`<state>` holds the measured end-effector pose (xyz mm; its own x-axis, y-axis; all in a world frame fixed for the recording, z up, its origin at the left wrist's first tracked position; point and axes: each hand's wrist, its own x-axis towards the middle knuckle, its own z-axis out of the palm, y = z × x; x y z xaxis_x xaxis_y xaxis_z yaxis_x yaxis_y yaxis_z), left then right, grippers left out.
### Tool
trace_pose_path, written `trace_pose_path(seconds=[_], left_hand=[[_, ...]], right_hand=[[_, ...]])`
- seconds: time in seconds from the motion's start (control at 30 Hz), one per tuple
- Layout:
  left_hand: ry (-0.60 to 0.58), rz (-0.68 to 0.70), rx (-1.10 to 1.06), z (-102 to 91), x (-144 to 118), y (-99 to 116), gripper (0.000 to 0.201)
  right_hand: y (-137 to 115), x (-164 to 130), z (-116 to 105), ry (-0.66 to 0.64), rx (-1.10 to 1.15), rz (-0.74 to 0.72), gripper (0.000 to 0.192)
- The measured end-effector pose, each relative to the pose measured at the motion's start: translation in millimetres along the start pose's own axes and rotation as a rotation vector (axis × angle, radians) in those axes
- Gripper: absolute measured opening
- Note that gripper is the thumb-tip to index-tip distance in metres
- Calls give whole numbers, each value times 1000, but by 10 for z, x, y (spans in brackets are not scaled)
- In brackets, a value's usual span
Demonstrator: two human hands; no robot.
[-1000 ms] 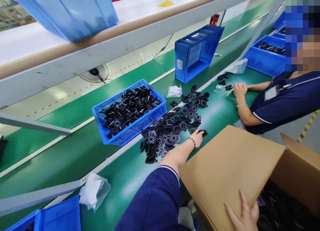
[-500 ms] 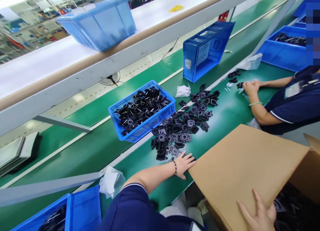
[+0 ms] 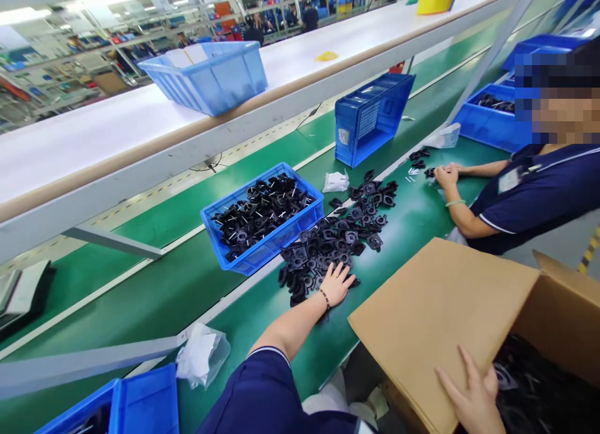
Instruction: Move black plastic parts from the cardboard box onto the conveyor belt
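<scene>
My left hand [image 3: 336, 285] lies palm down with fingers spread at the near edge of a heap of black plastic parts [image 3: 328, 243] on the green work surface. Some parts lie under or right beside its fingers, and none is visibly gripped. At lower right, a large cardboard box [image 3: 440, 309] leans against the table edge, with its opening to the right. My right hand [image 3: 473, 390] holds this box by the rim, its fingers stretched over the outer face. More black parts [image 3: 529, 384] lie inside the box, partly in shadow.
Behind the heap stands a blue bin [image 3: 262, 221] full of black parts with white pins. An empty blue crate [image 3: 370, 118] rests on its side farther back. To the right a co-worker's hands [image 3: 447, 174] handle small parts. A plastic bag [image 3: 201, 356] lies at left.
My left hand has moved from beside the box's corner up and left onto the near edge of the heap. My right hand stays on the box. The camera view has shifted.
</scene>
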<state>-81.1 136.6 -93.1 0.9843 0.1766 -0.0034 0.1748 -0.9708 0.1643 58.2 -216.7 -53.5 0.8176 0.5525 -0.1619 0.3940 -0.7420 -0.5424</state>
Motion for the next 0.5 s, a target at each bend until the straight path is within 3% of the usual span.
trace_pose_path(seconds=[0.13,0.3,0.4,0.5], left_hand=[[-78,111,-60,54,74,154,38],[-57,-140,-63,84,186,177,46],[6,-225,-74,-63,241,324,52],[67,-237,-84,-325,308,649,45]], right_hand=[[-194,-66,-5,83,35,31,67],[-373,-99,1,131,70,67,73],[-371,-90,16,110,95,79,74],[-384,-105,33,122,132,87,74]])
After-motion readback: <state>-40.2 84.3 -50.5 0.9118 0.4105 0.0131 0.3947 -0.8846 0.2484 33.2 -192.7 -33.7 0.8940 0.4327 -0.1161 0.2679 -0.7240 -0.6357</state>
